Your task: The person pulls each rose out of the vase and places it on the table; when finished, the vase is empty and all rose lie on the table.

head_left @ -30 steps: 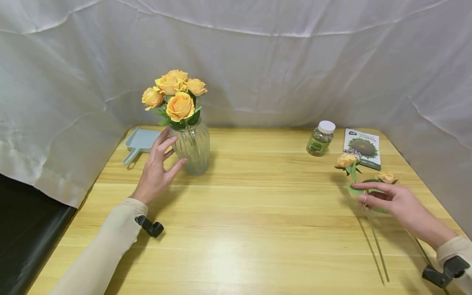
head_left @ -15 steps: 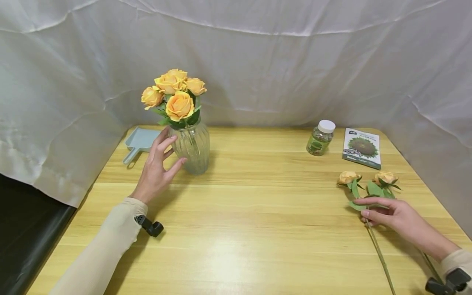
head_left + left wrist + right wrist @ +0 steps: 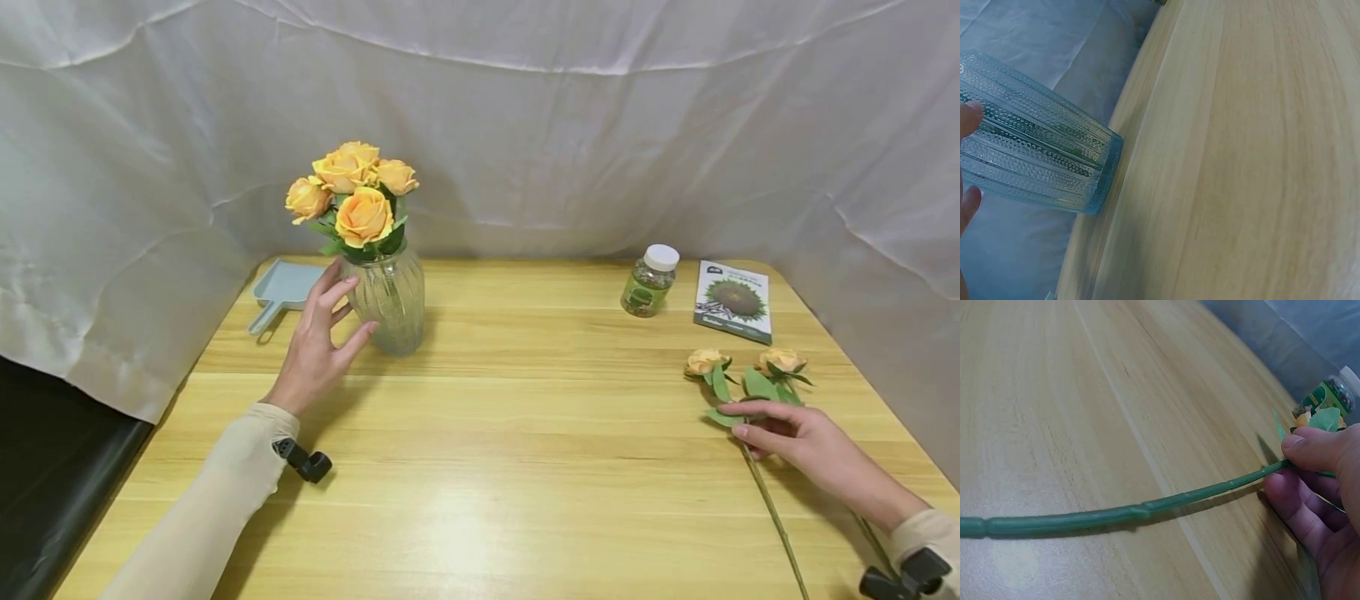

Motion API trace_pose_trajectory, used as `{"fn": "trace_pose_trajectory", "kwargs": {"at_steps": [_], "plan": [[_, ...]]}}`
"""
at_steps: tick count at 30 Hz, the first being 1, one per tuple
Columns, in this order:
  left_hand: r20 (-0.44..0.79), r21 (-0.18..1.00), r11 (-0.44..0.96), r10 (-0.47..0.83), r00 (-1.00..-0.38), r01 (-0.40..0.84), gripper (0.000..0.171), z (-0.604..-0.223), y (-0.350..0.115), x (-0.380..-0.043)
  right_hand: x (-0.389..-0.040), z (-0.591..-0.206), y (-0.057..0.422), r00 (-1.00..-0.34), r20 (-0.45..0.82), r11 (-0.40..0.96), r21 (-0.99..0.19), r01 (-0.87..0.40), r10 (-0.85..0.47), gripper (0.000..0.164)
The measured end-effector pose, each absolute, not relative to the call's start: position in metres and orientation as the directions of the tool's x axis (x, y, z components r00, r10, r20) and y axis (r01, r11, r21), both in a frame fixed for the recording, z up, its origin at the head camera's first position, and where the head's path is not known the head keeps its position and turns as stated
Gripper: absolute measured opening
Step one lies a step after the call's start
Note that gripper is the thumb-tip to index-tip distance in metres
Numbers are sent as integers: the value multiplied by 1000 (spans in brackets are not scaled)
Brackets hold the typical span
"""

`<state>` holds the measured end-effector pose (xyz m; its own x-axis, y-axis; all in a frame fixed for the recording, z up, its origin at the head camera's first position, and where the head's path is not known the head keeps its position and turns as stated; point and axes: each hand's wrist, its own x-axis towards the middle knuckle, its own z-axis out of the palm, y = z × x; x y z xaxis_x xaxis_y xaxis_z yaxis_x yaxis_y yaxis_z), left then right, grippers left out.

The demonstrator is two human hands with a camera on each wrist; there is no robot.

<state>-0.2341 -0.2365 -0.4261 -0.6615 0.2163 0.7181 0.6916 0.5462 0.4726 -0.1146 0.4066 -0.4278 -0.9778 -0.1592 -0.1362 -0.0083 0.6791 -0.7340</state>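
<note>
A person's right hand (image 3: 806, 437) pinches a rose (image 3: 705, 362) by its green stem (image 3: 1085, 520), a grip clearest from the right wrist, while only the head view shows 4 blooms (image 3: 352, 177) topping the glass vase (image 3: 397, 308) the left hand (image 3: 311, 346) curls around. The rose's head sits just past the right fingertips, near another rose (image 3: 782, 361) over the desk (image 3: 525, 433), clear of the packet (image 3: 733, 302) it overlapped in view 1 second earlier.

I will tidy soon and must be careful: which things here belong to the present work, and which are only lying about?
In the work: pinched rose in the right hand; neighbouring rose, probably; glass vase with yellow roses, by the left hand.

Apparently just lying about: dustpan; white-lidded jar; sunflower packet.
</note>
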Motion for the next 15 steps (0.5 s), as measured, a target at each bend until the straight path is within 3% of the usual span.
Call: {"fn": "trace_pose_trajectory", "kwargs": {"at_steps": [7, 15], "plan": [[717, 476, 542, 217, -662, 693, 76, -427, -236, -234, -112, -428, 407, -978, -136, 694, -720, -12, -158, 44], [722, 474, 539, 215, -658, 696, 76, -426, -236, -234, -111, -422, 414, -983, -10, 732, -668, -130, -185, 36]]}}
